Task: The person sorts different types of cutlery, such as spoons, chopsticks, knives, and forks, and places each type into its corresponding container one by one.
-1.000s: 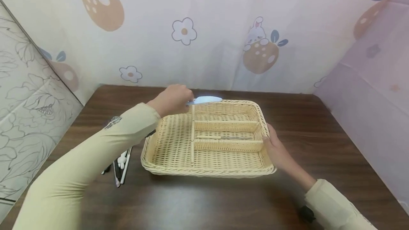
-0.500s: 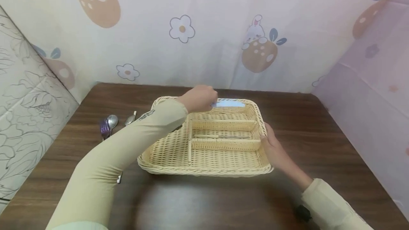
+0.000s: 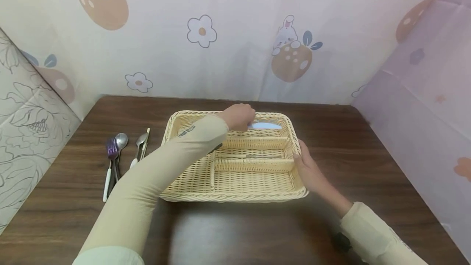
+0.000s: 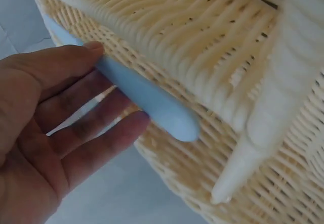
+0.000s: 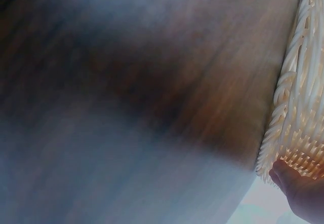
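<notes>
My left hand [image 3: 241, 117] pinches a light blue knife [image 3: 266, 126] over the back compartment of a divided wicker basket [image 3: 235, 196]. The blade points right in the head view. In the left wrist view, thumb and fingers lie on either side of the knife's blue handle [image 4: 152, 97], whose rounded end sits close to the woven divider [image 4: 202, 67]. My right hand [image 3: 310, 171] grips the basket's right rim, its thumb over the edge; the right wrist view shows that thumb [image 5: 291, 178] at the weave. A thin stick-like utensil [image 3: 263, 156] lies in the middle compartment.
Left of the basket on the dark wooden table [image 3: 235, 232] lie a purple-headed fork [image 3: 112, 148], a round spoon [image 3: 121, 140], a smaller spoon [image 3: 141, 139] and a thin stick [image 3: 146, 140]. My left sleeve covers part of them. A patterned curtain [image 3: 235, 64] hangs behind.
My left hand has carried the knife rightward from the back rim and lowered it into the back compartment. My right hand keeps its grip on the basket. The view has shifted slightly.
</notes>
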`<state>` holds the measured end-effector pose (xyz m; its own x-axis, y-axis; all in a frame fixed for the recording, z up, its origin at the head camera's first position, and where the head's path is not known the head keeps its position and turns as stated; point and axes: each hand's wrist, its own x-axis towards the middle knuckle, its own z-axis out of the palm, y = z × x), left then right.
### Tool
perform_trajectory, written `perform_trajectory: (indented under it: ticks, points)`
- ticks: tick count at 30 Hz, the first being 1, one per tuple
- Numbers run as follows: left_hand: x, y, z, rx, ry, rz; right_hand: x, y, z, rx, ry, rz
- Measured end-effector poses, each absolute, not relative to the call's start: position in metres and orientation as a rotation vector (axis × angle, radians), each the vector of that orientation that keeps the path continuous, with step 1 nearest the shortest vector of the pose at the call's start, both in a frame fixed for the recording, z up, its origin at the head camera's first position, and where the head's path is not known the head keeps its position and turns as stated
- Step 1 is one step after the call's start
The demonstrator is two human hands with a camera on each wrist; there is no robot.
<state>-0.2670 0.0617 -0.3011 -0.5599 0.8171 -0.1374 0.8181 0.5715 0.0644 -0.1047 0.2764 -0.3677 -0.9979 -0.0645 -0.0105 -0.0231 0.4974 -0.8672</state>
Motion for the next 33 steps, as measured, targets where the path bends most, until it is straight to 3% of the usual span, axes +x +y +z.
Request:
perform_trajectory:
  ticks: [21,33]
  points:
    - [-0.269,0.065,-0.338,1.195,2.682,-0.168,-0.104,0.278,-0.367,-0.091,2.678,-1.502]
    - [-0.265,0.063,-0.335,1.149,2.684,-0.173,-0.104,0.278,-0.368,-0.097,2.676,-1.531]
